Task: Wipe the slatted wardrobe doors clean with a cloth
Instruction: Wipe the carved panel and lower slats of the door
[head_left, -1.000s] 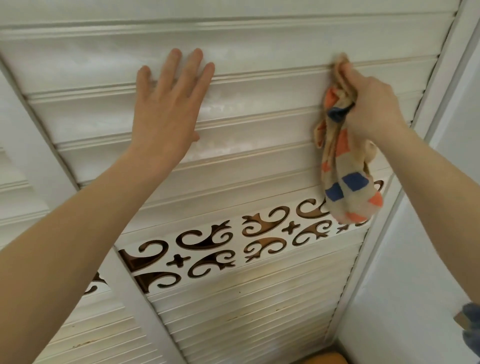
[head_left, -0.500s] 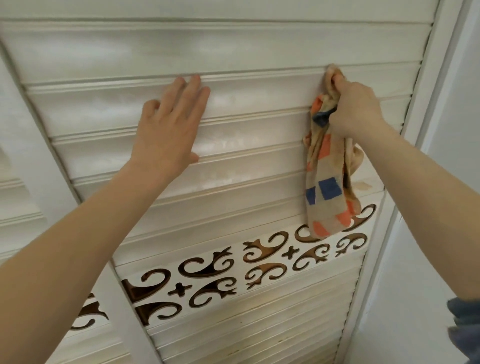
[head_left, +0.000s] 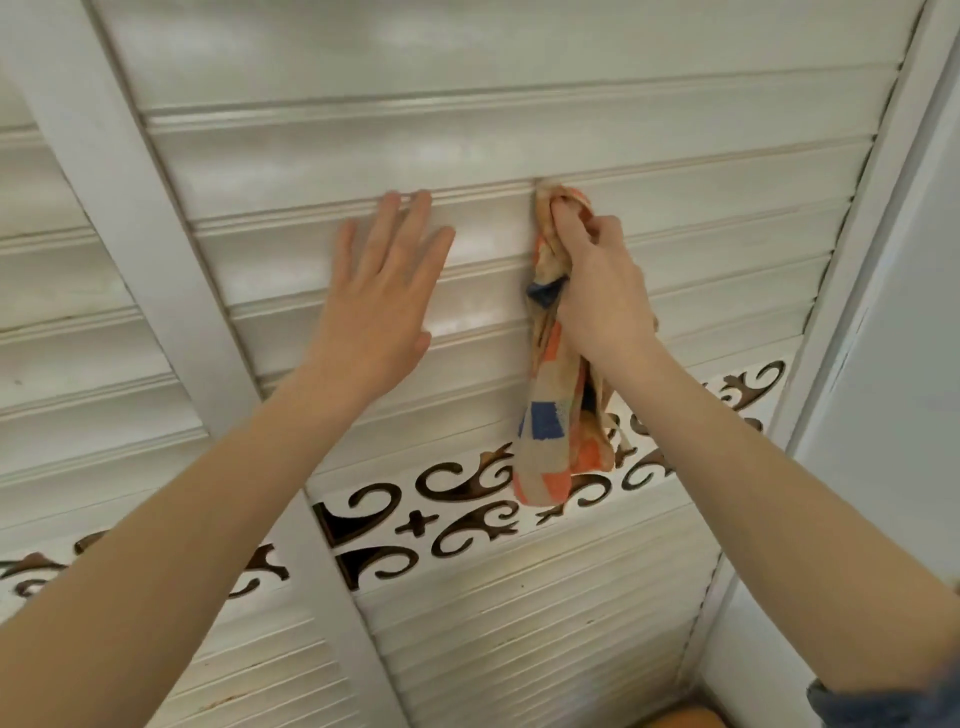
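Cloth (head_left: 545, 415) hangs bunched from the right hand (head_left: 597, 296), whose curled fingers pinch its top against a slat (head_left: 727, 202) edge of the door (head_left: 852, 270), likely to work dirt out of the groove. Left hand (head_left: 384, 301) lies flat, fingers straight, on the same door, seemingly steadying it.

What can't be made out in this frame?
Head view:
- Wiping face of the cloth on the door: hidden by the right hand and the cloth's own folds.
- Part of the door under the left hand: covered by it.
- The orange thing: cut off by the bottom edge.
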